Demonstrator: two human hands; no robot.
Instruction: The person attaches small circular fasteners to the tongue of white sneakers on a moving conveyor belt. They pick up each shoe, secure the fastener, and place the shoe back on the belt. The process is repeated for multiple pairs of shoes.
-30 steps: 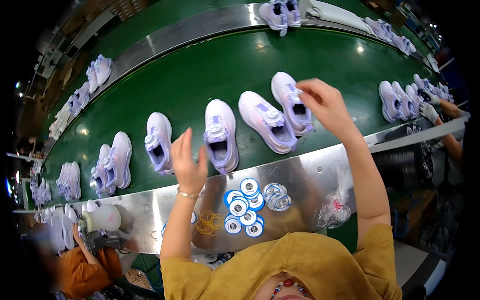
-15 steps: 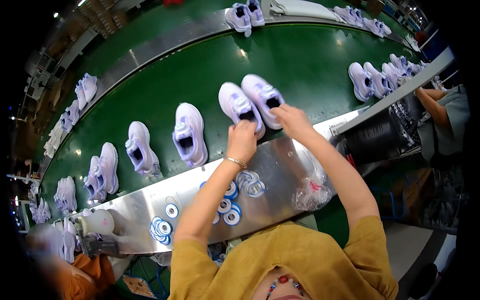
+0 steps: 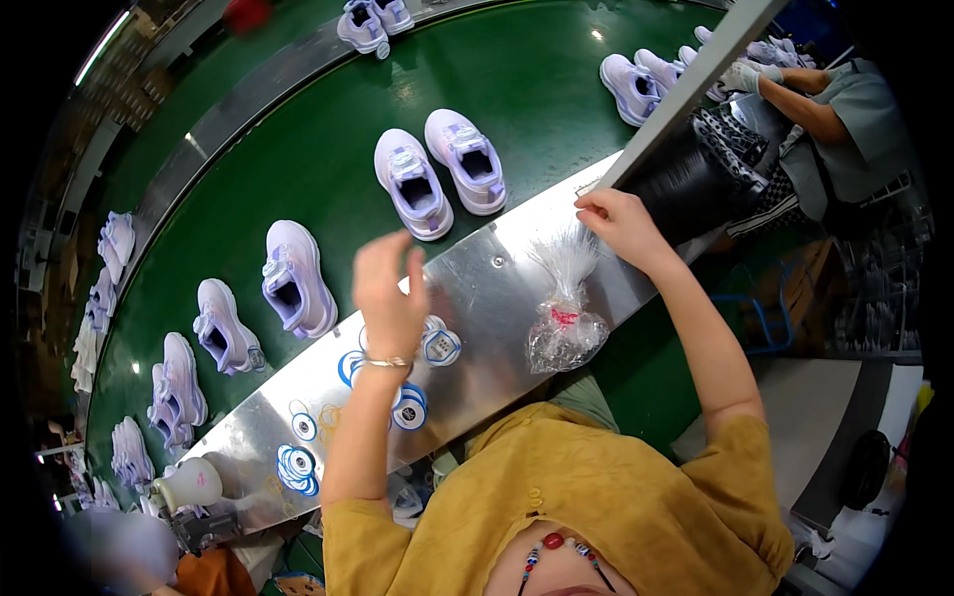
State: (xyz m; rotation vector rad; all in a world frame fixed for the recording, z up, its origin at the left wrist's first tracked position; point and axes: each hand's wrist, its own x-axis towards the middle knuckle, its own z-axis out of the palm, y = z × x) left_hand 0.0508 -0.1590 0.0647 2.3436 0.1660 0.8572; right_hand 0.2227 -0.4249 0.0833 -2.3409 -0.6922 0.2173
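Fingers (image 3: pixel 383 260) of the left hand (image 3: pixel 390 298) spread and loosely curled, grasping nothing — raised over the steel tabletop (image 3: pixel 487 288), just above the round blue-and-white stickers (image 3: pixel 437 345) lying there. A thin bracelet (image 3: pixel 386 363) at that wrist. Right hand (image 3: pixel 618 221) resting at the far end of the tabletop, fingers bent down onto the steel edge beside a dark ribbed bin (image 3: pixel 686 184); whether anything small is pinched beneath them, cannot tell. Between the two hands, on the tabletop, a clear plastic bag (image 3: pixel 566 323) twisted shut at the top, with something red inside.

Beyond the tabletop, a green conveyor belt (image 3: pixel 298 159) curving away. Nearest to the tabletop, a pair of lilac sneakers (image 3: pixel 439 174) side by side, toes pointing back toward the tabletop, untouched by either hand. To the left of that pair, one more lilac sneaker (image 3: pixel 293 278) close to the tabletop's edge, then further shoes (image 3: pixel 204 343) strung along the belt. Another pair (image 3: pixel 373 20) at the belt's far rim.

At the tabletop's left end, more stickers (image 3: pixel 296 465) and a white bottle (image 3: pixel 194 484). Past the tabletop's right end — a co-worker's gloved hand (image 3: pixel 740 77) among more sneakers. Mustard-yellow shirt (image 3: pixel 596 507) below the tabletop.
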